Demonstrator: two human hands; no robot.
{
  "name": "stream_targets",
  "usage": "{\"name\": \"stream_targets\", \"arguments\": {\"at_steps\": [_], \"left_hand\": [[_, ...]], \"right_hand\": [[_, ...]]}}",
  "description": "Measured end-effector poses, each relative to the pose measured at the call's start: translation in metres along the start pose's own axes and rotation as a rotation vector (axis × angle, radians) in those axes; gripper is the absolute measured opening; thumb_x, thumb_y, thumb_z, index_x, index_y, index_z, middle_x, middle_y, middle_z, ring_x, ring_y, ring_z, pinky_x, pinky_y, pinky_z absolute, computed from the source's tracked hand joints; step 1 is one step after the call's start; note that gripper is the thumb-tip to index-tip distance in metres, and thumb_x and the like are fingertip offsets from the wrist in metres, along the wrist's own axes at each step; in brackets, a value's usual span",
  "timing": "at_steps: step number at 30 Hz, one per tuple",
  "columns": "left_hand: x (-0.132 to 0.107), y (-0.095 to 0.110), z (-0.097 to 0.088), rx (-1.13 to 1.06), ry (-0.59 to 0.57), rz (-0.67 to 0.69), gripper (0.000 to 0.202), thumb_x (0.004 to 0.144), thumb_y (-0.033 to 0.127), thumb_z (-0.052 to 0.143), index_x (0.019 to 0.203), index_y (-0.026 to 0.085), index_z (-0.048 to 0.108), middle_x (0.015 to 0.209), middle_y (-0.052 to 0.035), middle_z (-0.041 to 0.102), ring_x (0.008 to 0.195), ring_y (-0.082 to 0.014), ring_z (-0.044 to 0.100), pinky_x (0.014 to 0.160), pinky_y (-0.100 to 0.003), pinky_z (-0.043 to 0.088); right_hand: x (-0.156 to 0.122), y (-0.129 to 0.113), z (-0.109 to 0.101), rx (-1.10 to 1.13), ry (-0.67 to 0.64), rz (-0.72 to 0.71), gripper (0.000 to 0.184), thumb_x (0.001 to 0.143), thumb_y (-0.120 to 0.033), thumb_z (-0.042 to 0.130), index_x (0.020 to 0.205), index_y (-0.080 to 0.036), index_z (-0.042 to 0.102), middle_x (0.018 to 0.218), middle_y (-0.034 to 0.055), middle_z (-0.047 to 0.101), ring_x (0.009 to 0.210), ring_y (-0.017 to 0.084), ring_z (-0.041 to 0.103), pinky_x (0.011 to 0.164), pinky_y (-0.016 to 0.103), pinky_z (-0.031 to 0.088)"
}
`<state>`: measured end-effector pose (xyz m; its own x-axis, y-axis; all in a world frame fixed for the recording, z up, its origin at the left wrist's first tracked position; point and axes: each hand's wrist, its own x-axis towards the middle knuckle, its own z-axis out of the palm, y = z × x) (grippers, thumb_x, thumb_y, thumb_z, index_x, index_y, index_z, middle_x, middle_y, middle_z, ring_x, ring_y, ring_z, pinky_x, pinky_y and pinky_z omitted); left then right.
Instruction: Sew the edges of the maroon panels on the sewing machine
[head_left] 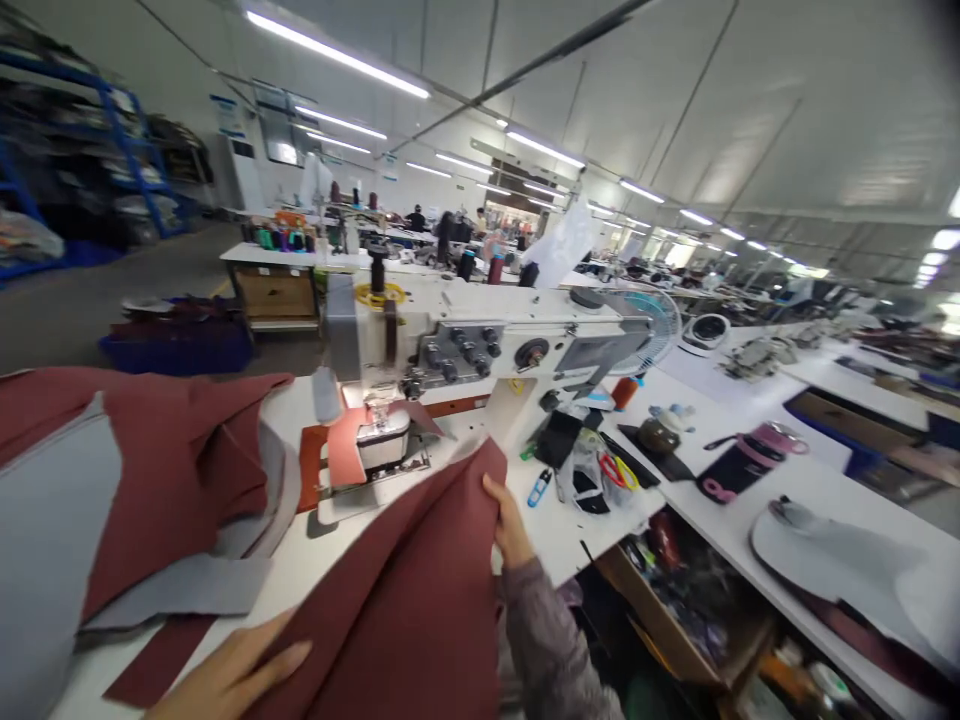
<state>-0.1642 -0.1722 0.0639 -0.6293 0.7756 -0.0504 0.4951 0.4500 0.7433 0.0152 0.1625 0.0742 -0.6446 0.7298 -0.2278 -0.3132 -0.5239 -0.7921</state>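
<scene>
A large dark red fabric piece [420, 600], perhaps leather-like, hangs in front of me, its upper corner raised toward the sewing machine [480, 330]. My right hand [511, 525] grips that corner at the right edge, thumb on the near side. Low on the left, my left hand [236, 668] pinches the other edge, its thumb on top and its fingers partly hidden. A small salmon-coloured strip [346, 445] lies by the machine's needle area. On the table to the left, more dark red material with grey backing [184, 480] is heaped beside a maroon strip [161, 660].
Right of the machine lie red-and-yellow scissors [618, 471], a blue cutter [538, 488] and a black pouch [559, 438]. Farther right stand a dark bottle [742, 465] and a small jug [664, 430]. An open drawer [675, 640] sits below the tabletop.
</scene>
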Motion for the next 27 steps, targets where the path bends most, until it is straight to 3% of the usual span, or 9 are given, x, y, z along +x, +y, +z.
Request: {"name": "stream_targets", "arguments": {"at_steps": [1, 3, 5, 7, 9, 10, 14, 21, 27], "left_hand": [[0.015, 0.007, 0.024, -0.083, -0.075, 0.021, 0.049, 0.079, 0.059, 0.058, 0.122, 0.038, 0.068, 0.105, 0.0004, 0.078, 0.113, -0.0351, 0.068, 0.098, -0.051, 0.057], [0.04, 0.027, 0.064, -0.161, -0.146, 0.08, 0.057, 0.084, 0.054, 0.052, 0.136, 0.032, 0.059, 0.115, -0.0044, 0.076, 0.116, -0.0344, 0.067, 0.102, -0.05, 0.055], [0.061, 0.053, 0.091, -0.085, 0.002, 0.102, 0.063, 0.089, 0.046, 0.047, 0.15, 0.028, 0.043, 0.131, -0.0097, 0.068, 0.115, -0.0357, 0.067, 0.099, -0.052, 0.055], [0.079, 0.083, 0.101, 0.016, 0.268, 0.134, 0.068, 0.092, 0.045, 0.044, 0.156, 0.025, 0.029, 0.146, -0.0143, 0.055, 0.124, -0.0376, 0.061, 0.102, -0.055, 0.051], [0.098, 0.113, 0.1, 0.034, 0.453, 0.195, 0.068, 0.095, 0.049, 0.041, 0.156, 0.021, 0.028, 0.152, -0.0171, 0.047, 0.133, -0.0373, 0.053, 0.109, -0.055, 0.045], [0.108, 0.127, 0.096, 0.016, 0.474, 0.224, 0.064, 0.096, 0.05, 0.038, 0.152, 0.019, 0.034, 0.149, -0.0175, 0.049, 0.133, -0.0361, 0.052, 0.11, -0.054, 0.043], [0.142, 0.163, 0.08, -0.108, 0.398, 0.242, 0.041, 0.1, 0.045, 0.027, 0.115, 0.023, 0.058, 0.112, -0.0098, 0.068, 0.105, -0.0285, 0.066, 0.095, -0.043, 0.051], [0.164, 0.191, 0.081, -0.293, 0.447, 0.274, 0.032, 0.099, 0.049, 0.039, 0.09, 0.023, 0.056, 0.08, -0.0008, 0.063, 0.073, -0.0191, 0.061, 0.071, -0.029, 0.046], [0.18, 0.186, 0.078, -0.313, 0.379, 0.271, 0.035, 0.1, 0.044, 0.037, 0.077, 0.022, 0.052, 0.069, 0.0019, 0.056, 0.063, -0.015, 0.053, 0.064, -0.025, 0.042]], "right_hand": [[0.01, -0.03, -0.001, -0.067, 0.014, -0.147, 0.049, 0.062, -0.038, 0.087, 0.102, -0.017, 0.069, 0.098, 0.0079, 0.075, 0.098, 0.027, 0.069, 0.103, 0.046, 0.049], [0.024, -0.076, 0.006, -0.24, -0.057, -0.264, 0.051, 0.06, -0.03, 0.086, 0.107, -0.019, 0.069, 0.102, 0.0064, 0.075, 0.1, 0.026, 0.068, 0.103, 0.046, 0.048], [0.025, -0.097, 0.02, -0.387, -0.15, -0.338, 0.051, 0.063, -0.031, 0.083, 0.11, -0.018, 0.068, 0.11, 0.0067, 0.074, 0.106, 0.026, 0.066, 0.104, 0.045, 0.047], [0.012, -0.091, 0.038, -0.535, -0.211, -0.451, 0.051, 0.07, -0.036, 0.079, 0.116, -0.018, 0.067, 0.118, 0.0064, 0.071, 0.113, 0.027, 0.063, 0.106, 0.044, 0.045], [-0.007, -0.07, 0.055, -0.643, -0.244, -0.524, 0.051, 0.077, -0.04, 0.075, 0.122, -0.02, 0.065, 0.122, 0.0053, 0.07, 0.115, 0.028, 0.061, 0.104, 0.042, 0.046], [-0.016, -0.058, 0.062, -0.66, -0.259, -0.525, 0.05, 0.079, -0.043, 0.073, 0.123, -0.02, 0.065, 0.122, 0.005, 0.07, 0.114, 0.028, 0.062, 0.102, 0.042, 0.047], [-0.027, -0.029, 0.071, -0.566, -0.248, -0.456, 0.051, 0.078, -0.048, 0.075, 0.12, -0.02, 0.066, 0.12, 0.0056, 0.071, 0.11, 0.03, 0.063, 0.099, 0.042, 0.049], [0.011, -0.058, 0.046, -0.334, -0.32, -0.065, 0.056, 0.061, -0.038, 0.089, 0.109, -0.015, 0.071, 0.103, 0.0073, 0.076, 0.097, 0.028, 0.07, 0.099, 0.048, 0.051], [0.055, -0.08, 0.064, -0.386, -0.166, -0.225, 0.044, 0.075, -0.038, 0.08, 0.11, -0.014, 0.07, 0.113, 0.0087, 0.074, 0.11, 0.026, 0.066, 0.104, 0.043, 0.049]]}}
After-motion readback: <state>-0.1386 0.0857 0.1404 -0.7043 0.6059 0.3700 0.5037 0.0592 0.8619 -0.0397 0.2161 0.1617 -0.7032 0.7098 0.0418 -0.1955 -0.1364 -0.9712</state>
